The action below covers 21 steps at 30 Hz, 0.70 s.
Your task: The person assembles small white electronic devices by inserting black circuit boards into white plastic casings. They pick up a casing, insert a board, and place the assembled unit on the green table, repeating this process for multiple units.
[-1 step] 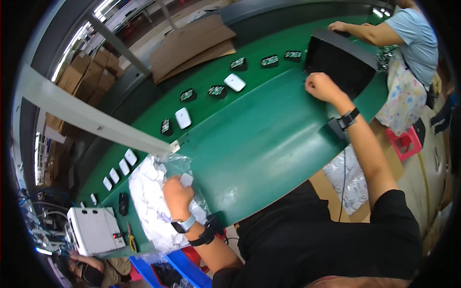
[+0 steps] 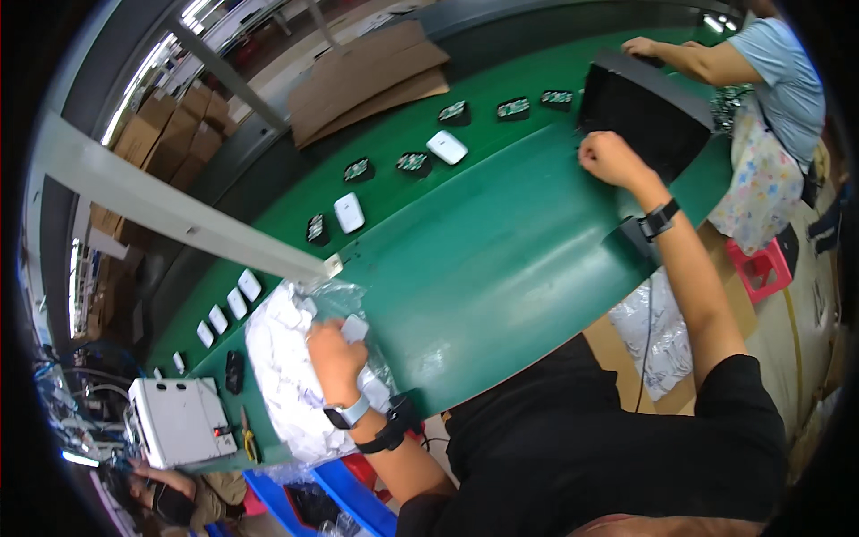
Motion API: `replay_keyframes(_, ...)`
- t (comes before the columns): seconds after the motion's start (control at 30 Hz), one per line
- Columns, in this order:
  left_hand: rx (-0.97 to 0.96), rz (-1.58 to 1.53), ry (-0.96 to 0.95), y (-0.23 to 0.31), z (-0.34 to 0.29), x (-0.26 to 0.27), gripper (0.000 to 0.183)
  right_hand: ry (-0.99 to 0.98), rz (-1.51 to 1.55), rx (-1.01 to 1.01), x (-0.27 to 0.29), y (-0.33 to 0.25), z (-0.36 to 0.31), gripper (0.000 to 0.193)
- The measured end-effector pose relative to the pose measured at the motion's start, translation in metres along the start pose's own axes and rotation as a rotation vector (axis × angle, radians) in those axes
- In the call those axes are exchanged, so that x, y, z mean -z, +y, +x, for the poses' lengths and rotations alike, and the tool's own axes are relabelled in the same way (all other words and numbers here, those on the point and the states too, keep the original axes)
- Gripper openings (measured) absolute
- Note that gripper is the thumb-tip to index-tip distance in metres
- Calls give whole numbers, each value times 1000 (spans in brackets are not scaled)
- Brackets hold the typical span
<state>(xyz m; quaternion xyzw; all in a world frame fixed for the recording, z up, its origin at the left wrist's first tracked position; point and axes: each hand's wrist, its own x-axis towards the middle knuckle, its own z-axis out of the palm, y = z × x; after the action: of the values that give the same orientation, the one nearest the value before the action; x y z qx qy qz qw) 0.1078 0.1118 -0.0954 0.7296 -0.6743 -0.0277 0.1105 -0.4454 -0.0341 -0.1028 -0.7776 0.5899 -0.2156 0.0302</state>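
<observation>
My left hand (image 2: 338, 362) rests over a clear plastic bag (image 2: 282, 367) full of flat white pieces. Its fingers are curled downward, and what they may hold is hidden. A small white piece (image 2: 355, 328) lies just beyond its knuckles. Further right, my right hand (image 2: 614, 161) is raised at the near left side of a large black bin (image 2: 646, 116). The right fingers are closed, and I cannot make out anything in them. Both wrists wear dark bands.
Along the green belt stand white rounded housings (image 2: 349, 213) and black housings with green circuit boards (image 2: 413, 164). A pale post (image 2: 206, 215) slants across the left. Pliers (image 2: 249, 438) lie beside a white machine (image 2: 179, 422). A co-worker (image 2: 778, 89) stands behind the bin.
The whole view has shifted slightly, so the scene sits a little further right and higher. My left hand has drawn slightly back from the small white piece; my right hand stays closed by the bin.
</observation>
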Motion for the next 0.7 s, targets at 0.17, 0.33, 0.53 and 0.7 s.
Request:
replay_keyframes(0.17,-57,-65,91,9,-1,6,20,-94,-94,10,2,-7,7,7)
replay_keyframes(0.33,-68,-1144,114,89,6,43,23,-99,209,9,28,-55,15,8)
replay_keyframes(0.53,19,-1744,-11,172,67,-7,26,-223,1223,46,4,-177,40,17)
replay_keyframes(0.7,22,-1703,-53,186,76,-48,32,-169,1386,-36,-55,-186,37,11)
